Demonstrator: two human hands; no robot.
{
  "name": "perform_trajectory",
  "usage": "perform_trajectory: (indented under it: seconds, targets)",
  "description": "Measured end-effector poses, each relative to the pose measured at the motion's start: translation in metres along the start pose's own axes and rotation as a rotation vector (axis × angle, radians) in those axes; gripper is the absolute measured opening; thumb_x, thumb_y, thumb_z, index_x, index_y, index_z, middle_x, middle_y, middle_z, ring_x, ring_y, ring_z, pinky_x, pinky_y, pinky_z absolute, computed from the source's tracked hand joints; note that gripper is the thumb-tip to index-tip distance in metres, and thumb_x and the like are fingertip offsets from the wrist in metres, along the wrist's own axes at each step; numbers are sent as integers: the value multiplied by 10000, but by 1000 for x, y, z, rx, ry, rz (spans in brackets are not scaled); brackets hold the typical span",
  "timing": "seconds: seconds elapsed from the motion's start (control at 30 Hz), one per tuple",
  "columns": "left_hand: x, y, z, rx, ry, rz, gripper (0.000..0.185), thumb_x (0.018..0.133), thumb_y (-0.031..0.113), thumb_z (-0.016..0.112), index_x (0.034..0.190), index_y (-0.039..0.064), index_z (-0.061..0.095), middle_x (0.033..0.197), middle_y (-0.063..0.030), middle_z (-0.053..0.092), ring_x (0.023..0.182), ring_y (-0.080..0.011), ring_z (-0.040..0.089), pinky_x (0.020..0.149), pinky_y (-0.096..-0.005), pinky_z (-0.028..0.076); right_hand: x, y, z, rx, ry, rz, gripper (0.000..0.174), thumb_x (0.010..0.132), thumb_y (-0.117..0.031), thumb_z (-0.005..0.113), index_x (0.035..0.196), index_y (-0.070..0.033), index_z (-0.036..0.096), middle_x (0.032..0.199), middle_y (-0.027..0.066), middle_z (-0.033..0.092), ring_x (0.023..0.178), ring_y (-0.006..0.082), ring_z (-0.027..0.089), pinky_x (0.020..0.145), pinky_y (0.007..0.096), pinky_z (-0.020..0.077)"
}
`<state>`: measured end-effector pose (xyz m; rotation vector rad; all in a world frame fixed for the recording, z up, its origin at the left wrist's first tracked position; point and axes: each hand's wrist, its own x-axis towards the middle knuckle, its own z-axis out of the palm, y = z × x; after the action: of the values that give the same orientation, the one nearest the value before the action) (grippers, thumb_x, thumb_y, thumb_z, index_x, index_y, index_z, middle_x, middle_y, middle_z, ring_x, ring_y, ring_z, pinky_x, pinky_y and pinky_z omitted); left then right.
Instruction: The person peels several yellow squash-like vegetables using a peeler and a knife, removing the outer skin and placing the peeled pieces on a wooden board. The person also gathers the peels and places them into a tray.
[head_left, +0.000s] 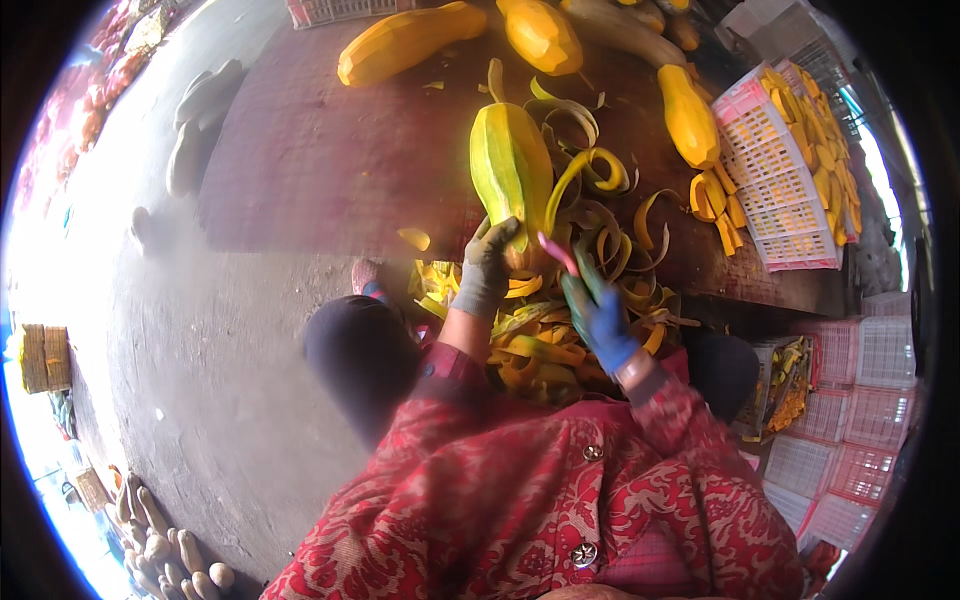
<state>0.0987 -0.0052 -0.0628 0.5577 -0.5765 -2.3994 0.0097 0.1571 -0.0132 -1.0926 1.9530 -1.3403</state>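
Observation:
A partly peeled squash (510, 165), yellow-green with darker strips, lies on the dark red board (322, 150) with its near end towards me. My left hand (491, 259), in a grey glove, grips that near end. Just to the right, my right hand (596, 307), in a green and blue glove, is closed around a tool with a pink part (557, 253), probably a peeler; motion blurs it and its blade cannot be made out. Curled peels (600, 172) lie beside the squash. More peel strips (540, 349) are heaped below my hands, between my knees.
Peeled squashes (412, 41) lie along the board's far side, and another (688, 120) at the right. Cut yellow pieces (716, 202) lie by a tilted plastic crate (780, 172) filled with more. Stacked crates (847, 420) stand at right. Whole squashes (176, 562) lie on the floor at lower left.

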Motion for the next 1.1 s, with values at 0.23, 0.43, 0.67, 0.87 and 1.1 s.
perform_trajectory:
  seconds: [0.23,0.43,0.67,0.87,1.1]
  targets:
    - [4,15,-23,-425,-135,-192,548,862,373,657,1281,34,556,1195,-148,641,1077,-339,617,963,-507,490,122,-49,-20,538,189,-114,427,1028,-158,502,1428,-11,484,1228,93,655,1020,90,611,829,174,460]
    - [5,17,-22,-508,-132,-143,518,906,389,618,1286,43,559,1165,-132,658,1025,-335,630,907,-488,509,250,-40,40,-444,-47,-151,355,981,-196,593,1302,-45,602,706,-12,603,531,61,471,498,232,384]
    - [3,13,-24,-396,-196,-90,556,901,376,623,1321,25,525,1210,-169,641,1072,-346,634,962,-503,495,27,-65,20,-326,-125,-137,554,976,-55,548,1506,-89,390,819,5,660,577,40,433,525,240,406]
    - [-7,19,-16,-626,-174,-182,587,923,359,654,1380,35,479,1314,-145,589,1176,-330,584,1036,-495,458,52,-73,-19,571,-12,-9,460,984,-45,542,1432,21,457,1208,52,649,773,40,562,647,185,468]
    - [0,15,-23,-350,-92,-4,504,944,290,641,1346,17,504,1265,-145,612,1132,-310,610,1002,-467,485,261,-55,43,225,-210,122,295,965,-175,627,1223,-32,635,649,-77,525,502,30,424,440,212,328]
